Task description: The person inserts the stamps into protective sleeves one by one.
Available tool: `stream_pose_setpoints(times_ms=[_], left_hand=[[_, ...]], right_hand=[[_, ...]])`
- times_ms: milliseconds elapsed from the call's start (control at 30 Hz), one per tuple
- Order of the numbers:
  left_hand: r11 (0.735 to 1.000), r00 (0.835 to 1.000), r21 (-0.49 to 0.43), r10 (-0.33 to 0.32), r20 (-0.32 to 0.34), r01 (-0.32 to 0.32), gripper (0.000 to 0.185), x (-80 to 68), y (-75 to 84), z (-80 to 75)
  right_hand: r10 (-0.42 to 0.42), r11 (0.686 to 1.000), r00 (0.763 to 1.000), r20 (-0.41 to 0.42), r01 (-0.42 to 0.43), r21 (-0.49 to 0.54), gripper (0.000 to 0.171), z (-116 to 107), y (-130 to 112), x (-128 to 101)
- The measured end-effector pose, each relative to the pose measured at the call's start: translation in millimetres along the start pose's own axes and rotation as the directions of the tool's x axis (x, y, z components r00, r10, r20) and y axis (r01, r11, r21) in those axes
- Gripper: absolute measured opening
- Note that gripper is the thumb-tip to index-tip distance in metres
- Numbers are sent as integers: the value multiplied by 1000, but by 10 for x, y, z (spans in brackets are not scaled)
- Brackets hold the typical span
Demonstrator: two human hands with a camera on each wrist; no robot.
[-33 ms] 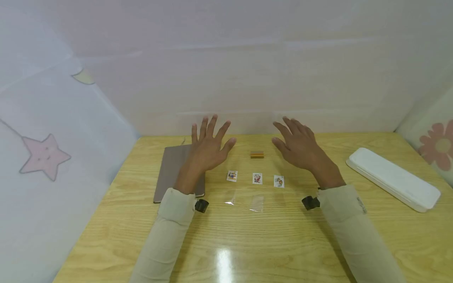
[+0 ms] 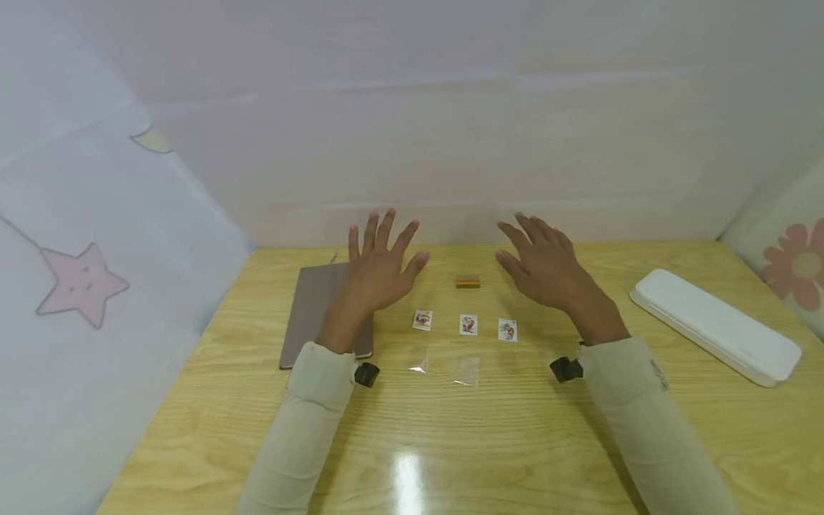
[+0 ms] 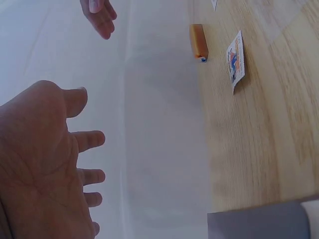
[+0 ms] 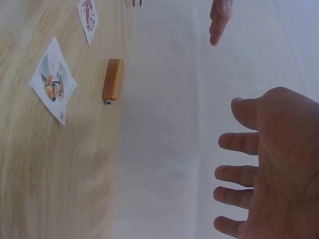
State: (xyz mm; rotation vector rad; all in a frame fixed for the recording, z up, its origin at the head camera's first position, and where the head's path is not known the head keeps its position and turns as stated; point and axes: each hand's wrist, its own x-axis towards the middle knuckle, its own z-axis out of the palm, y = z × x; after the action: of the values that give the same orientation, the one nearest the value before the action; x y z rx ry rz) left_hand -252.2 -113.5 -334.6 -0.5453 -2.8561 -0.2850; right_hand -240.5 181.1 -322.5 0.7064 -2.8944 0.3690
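My left hand (image 2: 376,279) hovers with fingers spread over the right part of a grey-brown notebook (image 2: 309,307). Opposite it, my right hand (image 2: 543,272) is held in the air, fingers extended and holding nothing. Between and below the hands lie three small printed stamps: a left stamp (image 2: 422,320), a middle stamp (image 2: 468,325) and a right stamp (image 2: 507,330). The right wrist view shows perforated edges on the nearest stamp (image 4: 53,82). Behind them sits a small orange-brown block (image 2: 468,282). Two clear plastic pieces (image 2: 468,371) lie in front of the stamps.
A long white case (image 2: 714,325) lies slanted at the right of the wooden table (image 2: 489,443). Pale cloth (image 2: 450,143) rises behind the table and along both sides, with a star print (image 2: 82,285) at left and a flower print (image 2: 805,265) at right.
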Motion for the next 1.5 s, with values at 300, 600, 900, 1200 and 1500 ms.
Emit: stream_pose_setpoints(times_ms=[300, 600, 900, 1200, 1500], left_hand=[[1000, 1000, -18, -6, 16, 6, 55, -78, 12, -106], [995, 998, -73, 63, 10, -62, 25, -478, 185, -112], [1000, 987, -2, 20, 162, -20, 29, -1025, 464, 172], [994, 984, -38, 110, 137, -106, 25, -1086, 490, 276], [979, 989, -172, 125, 84, -109, 9, -1072, 396, 300]], right_hand=[[-53, 998, 998, -30, 53, 15, 46, 13, -10, 10], [-169, 920, 986, 9, 154, 360, 22, 253, -184, 110], [-259, 864, 951, 169, 150, 480, 25, 693, -531, 349], [-237, 966, 943, 233, 204, 159, 30, 915, -763, 343], [-248, 953, 942, 227, 196, 229, 16, 883, -785, 330]])
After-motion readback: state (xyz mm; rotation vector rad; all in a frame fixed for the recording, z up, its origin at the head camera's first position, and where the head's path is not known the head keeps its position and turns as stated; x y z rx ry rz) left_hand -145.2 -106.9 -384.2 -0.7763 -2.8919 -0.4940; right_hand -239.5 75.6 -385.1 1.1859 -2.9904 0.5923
